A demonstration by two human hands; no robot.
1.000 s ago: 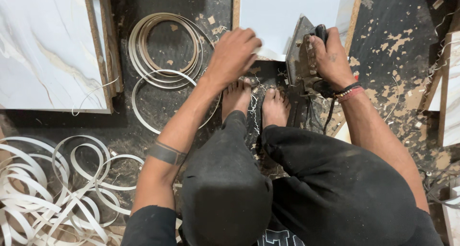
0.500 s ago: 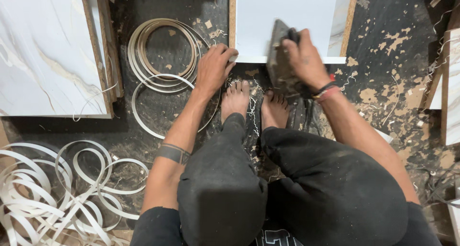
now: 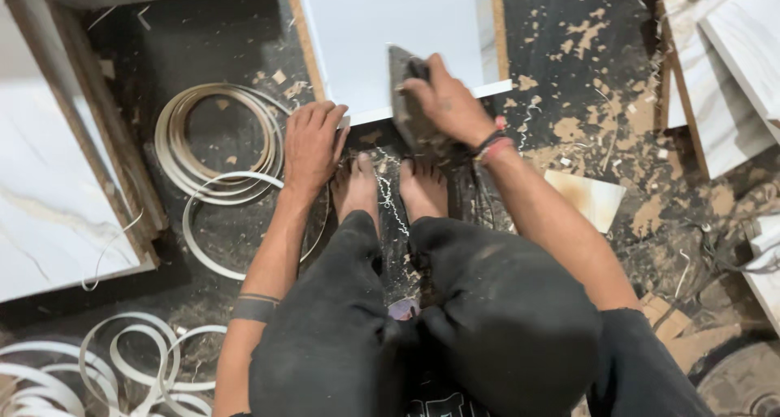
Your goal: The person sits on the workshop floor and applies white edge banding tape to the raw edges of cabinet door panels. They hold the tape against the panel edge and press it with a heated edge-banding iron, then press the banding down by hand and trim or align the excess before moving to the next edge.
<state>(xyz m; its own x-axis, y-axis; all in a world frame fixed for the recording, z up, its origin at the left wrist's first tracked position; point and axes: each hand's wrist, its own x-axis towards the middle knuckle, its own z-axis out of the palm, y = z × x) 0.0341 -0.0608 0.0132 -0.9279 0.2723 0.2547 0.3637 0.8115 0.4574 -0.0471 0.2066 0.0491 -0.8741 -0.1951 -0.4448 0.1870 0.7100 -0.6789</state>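
White laminate panel [image 3: 382, 35] lies flat on the floor [image 3: 211, 35], its near edge just past the bare feet, so the squatting person can work that edge from above. Left hand [image 3: 311, 145] presses palm-down on the near-left corner to pin it, grip flat, holding nothing. Right hand [image 3: 447, 104], wrist cocked, grips a dark clothes iron [image 3: 406, 100] on the near edge; edge-banding coils [image 3: 219, 145] at left.

Left hand [image 3: 313, 145] lies flat, fingers together and extended; right hand [image 3: 447, 100] is clenched, wrist bent.
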